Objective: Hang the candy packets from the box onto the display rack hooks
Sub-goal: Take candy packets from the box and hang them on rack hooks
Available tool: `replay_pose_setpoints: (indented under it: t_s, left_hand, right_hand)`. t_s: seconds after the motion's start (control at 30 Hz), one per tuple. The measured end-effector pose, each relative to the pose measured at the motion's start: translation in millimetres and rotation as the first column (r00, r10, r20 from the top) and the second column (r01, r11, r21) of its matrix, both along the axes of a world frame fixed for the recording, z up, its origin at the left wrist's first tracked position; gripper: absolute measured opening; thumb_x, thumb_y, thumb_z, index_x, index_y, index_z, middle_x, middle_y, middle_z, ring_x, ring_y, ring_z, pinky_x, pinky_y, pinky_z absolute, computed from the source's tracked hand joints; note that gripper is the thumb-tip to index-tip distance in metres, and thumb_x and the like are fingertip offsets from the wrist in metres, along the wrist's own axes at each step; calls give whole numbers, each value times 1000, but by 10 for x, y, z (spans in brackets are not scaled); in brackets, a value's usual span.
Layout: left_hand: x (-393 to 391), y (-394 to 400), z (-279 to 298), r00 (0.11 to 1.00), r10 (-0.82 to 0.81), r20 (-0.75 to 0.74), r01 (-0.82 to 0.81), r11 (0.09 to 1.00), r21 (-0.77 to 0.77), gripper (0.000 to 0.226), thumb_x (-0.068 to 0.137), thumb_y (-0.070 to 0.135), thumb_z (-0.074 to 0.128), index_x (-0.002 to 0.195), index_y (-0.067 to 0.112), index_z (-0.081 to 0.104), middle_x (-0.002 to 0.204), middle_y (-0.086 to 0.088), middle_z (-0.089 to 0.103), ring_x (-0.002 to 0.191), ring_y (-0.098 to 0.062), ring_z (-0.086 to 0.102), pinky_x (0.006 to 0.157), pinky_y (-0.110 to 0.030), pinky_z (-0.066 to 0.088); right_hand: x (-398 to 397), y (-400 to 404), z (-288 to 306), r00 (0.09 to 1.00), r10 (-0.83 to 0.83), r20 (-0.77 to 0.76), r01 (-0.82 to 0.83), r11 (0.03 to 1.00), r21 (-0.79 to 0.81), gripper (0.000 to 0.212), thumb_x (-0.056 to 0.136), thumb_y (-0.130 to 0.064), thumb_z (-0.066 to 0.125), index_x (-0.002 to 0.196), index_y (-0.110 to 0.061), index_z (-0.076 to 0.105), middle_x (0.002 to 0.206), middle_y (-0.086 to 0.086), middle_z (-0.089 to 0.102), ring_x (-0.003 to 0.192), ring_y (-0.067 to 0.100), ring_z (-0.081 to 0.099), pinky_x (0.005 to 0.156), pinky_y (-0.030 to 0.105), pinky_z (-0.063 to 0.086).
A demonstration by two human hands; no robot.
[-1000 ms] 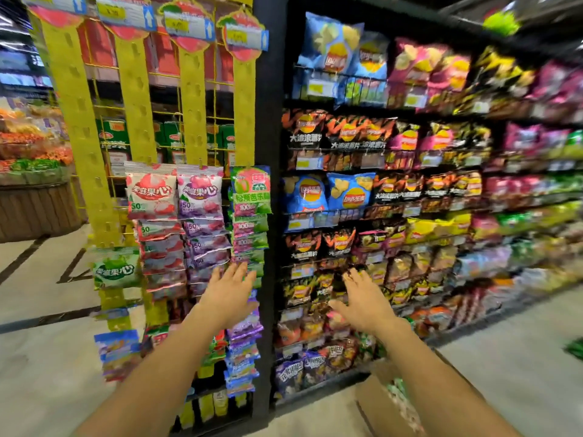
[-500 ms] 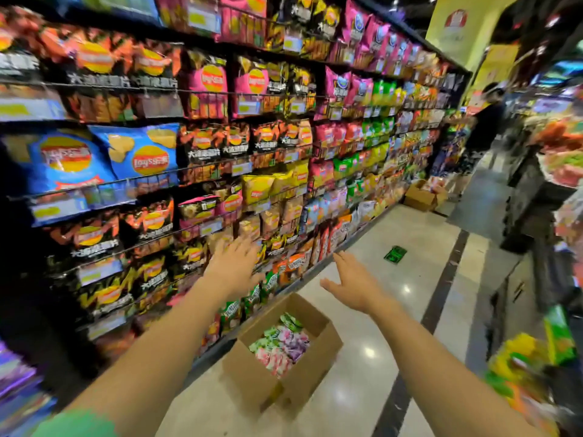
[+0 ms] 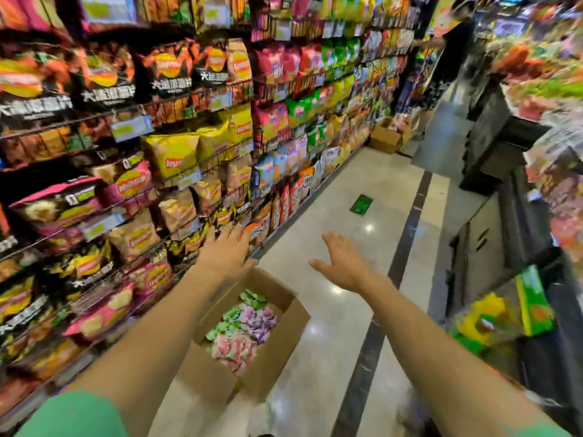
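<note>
Left hand [image 3: 227, 253] and right hand [image 3: 342, 264] extended, apart, fingers straight, holding nothing. Candy packets [image 3: 241, 331] lie in the open box [image 3: 211, 378] on the floor [image 3: 331, 342], beside the snack shelves [image 3: 176, 146].

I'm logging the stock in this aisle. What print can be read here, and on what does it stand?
"大波浪薯片", white on the black chip bags, roughly legible; blur leaves it uncertain.
Round logos on the yellow chip bags: blurred, unreadable.
Shelf price tags: blurred.
Candy packets in the cardboard box: print too small.
Green floor sticker: unreadable.
</note>
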State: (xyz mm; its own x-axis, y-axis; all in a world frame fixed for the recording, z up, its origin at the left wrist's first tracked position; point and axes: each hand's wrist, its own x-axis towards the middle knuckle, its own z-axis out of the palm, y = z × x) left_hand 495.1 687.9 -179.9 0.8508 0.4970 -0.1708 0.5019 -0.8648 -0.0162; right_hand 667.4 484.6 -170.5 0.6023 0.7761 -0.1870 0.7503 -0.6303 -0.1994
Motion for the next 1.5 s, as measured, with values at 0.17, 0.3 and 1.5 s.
replay_pose_setpoints:
  t_s: [0.17,0.3,1.5]
  left_hand:
    - [597,637,-189,998,63,-24,-64,996,-57,77,103,58,38,163,17,12,171,-8,9,158,-29,3,126,-57,4]
    - [883,1085,-250,993,108,-45,-108,994,-12,76,104,59,33,162,15,14,170,-9,14,158,-30,7,125,-58,6]
    - [1458,1117,-4380,167,920,-355,-844,-53,-534,57,101,45,53,147,17,38,146,-10,48,132,-35,49,103,-46,44]
  right_hand:
    - [648,698,-70,998,64,-14,-65,994,-86,81,103,-57,41,162,-12,10,170,12,6,157,28,6,125,39,10]
    - [1033,1258,-128,991,135,-9,-135,986,-99,80,101,-57,45,161,-12,16,169,12,13,155,29,14,124,40,16]
    - [2525,3678,-4606,613,667,-424,-790,503,-350,66,101,-53,46,155,-20,28,157,3,37,138,28,45,111,40,43]
